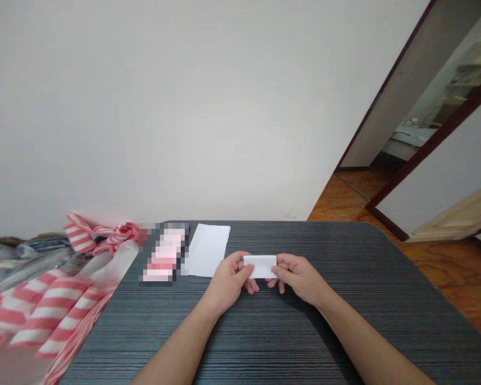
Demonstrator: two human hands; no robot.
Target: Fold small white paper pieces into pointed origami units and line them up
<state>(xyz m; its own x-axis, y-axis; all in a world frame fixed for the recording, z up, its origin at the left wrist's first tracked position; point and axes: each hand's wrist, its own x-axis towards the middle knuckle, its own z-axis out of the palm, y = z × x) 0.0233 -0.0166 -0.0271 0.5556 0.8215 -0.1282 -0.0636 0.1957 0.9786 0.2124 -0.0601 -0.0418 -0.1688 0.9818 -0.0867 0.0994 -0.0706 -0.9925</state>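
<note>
A small white piece of paper [260,266], perhaps folded, is held up just above the dark table between my two hands. My left hand [233,275] pinches its left end, thumb in front and fingers behind. At the right end, my right hand [296,275] grips it the same way, thumb on the near face. Some of the fingers of both hands are hidden behind the paper. Beyond my left hand, white sheets of paper [208,248] lie flat on the table.
The dark wood-grain table [240,342] stands against a pale wall [208,107]. At its left back lies a blurred-out pink and white item [164,256]. Red-and-white striped cloth bundles [60,299] are heaped left of the table. To the right are wooden floor [344,192] and a doorway.
</note>
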